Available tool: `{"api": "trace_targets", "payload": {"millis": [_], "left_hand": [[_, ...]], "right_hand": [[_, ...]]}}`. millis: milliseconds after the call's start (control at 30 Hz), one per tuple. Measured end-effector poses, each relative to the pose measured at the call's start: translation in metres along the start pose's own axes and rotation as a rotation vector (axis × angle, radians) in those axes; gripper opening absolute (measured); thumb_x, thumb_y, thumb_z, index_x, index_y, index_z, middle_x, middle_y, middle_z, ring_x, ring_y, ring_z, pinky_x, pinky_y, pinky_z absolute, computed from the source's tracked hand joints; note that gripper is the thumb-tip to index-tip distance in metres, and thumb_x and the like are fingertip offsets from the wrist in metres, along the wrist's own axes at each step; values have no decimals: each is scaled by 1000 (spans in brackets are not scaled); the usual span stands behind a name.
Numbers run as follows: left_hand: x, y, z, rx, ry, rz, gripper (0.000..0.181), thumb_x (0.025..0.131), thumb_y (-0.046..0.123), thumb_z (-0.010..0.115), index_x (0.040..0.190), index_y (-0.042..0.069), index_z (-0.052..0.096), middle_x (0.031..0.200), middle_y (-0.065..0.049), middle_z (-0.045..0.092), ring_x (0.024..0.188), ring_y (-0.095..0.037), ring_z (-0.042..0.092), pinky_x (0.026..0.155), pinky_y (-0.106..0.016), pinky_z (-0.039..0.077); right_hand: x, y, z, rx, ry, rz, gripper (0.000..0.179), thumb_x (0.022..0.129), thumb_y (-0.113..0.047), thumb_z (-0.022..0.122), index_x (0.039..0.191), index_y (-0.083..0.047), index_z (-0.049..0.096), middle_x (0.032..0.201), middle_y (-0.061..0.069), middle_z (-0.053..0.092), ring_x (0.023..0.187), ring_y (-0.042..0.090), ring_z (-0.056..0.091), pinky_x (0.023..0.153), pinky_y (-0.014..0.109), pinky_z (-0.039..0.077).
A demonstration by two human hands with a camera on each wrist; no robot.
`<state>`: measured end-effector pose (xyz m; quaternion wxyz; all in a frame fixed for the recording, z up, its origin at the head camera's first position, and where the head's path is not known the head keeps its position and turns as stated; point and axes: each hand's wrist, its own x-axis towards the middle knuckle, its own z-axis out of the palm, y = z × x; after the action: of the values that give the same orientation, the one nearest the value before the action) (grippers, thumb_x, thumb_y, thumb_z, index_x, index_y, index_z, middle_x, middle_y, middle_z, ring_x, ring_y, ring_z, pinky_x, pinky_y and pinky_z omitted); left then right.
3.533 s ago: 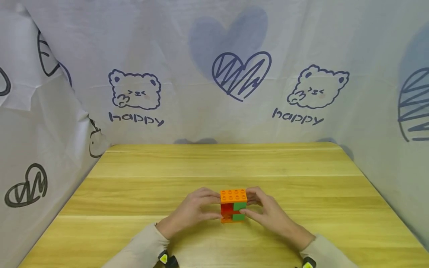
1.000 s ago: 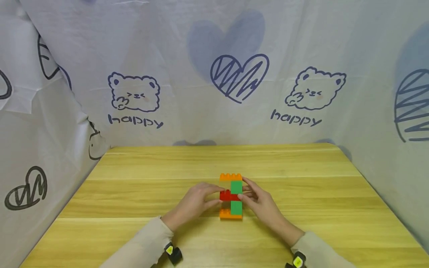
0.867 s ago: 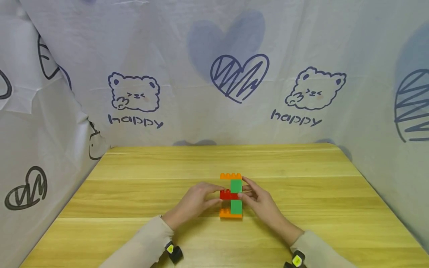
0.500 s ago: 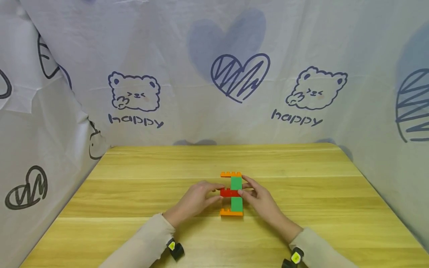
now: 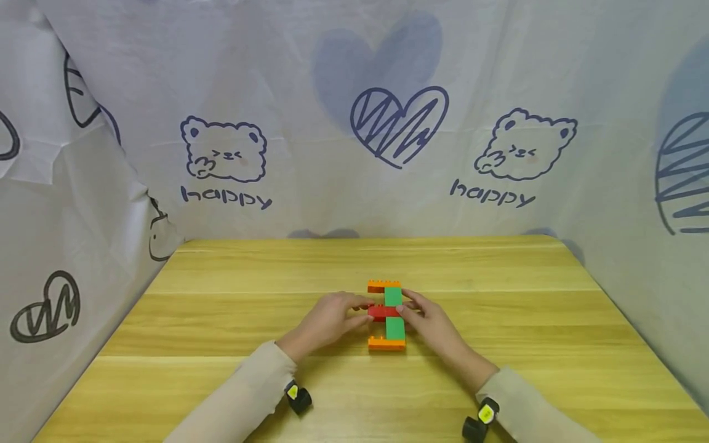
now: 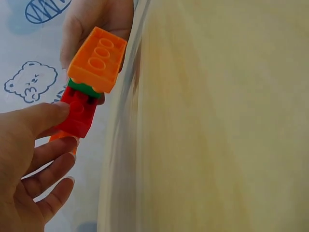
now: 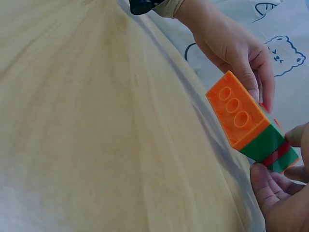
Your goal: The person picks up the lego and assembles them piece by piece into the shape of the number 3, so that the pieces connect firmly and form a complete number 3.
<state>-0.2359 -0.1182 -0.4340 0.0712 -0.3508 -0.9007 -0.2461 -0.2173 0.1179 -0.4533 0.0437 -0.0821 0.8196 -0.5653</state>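
Both hands hold one joined stack of toy building bricks up over the table. Orange bricks [image 5: 386, 344] form its two ends, a red brick [image 5: 377, 313] crosses the middle, and green bricks [image 5: 394, 297] fill the right side between them, leaving gaps on the left. With fingertips, the left hand [image 5: 328, 321] pinches the red brick's free left end. The right hand [image 5: 437, 326] grips the stack's right side, thumb at the red brick. In the left wrist view, the hollow underside of an orange brick [image 6: 100, 58] shows; the right wrist view shows it too.
A wooden table [image 5: 249, 271] lies below the hands. Behind it and at its sides hangs a white cloth [image 5: 310, 178] with bear and heart drawings. Each wrist carries a small black camera [image 5: 300, 399] over a beige sleeve [image 5: 238, 394].
Since the earliest frame, the stack has tilted from showing its studded orange top to showing its side, and moved away from the body. Both hands moved with it, still gripping it.
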Motion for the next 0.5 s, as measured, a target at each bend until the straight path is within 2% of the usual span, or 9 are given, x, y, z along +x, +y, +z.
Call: {"api": "trace_targets", "payload": {"millis": [133, 500], "left_hand": [[4, -3, 1, 37, -15, 22, 32, 94, 31, 67, 121, 14, 70, 112, 0, 71, 100, -17, 64, 89, -35, 51], [11, -7, 3, 159, -84, 92, 30, 93, 29, 69, 119, 12, 70, 112, 1, 69, 103, -18, 61, 92, -33, 50]], "right_hand": [[4, 4, -1, 9, -15, 19, 56, 99, -31, 60, 146, -6, 44, 120, 14, 64, 90, 21, 67, 85, 37, 55], [10, 5, -1, -40, -29, 77, 56, 99, -32, 60, 146, -5, 45, 120, 14, 65, 84, 19, 67, 84, 39, 54]]}}
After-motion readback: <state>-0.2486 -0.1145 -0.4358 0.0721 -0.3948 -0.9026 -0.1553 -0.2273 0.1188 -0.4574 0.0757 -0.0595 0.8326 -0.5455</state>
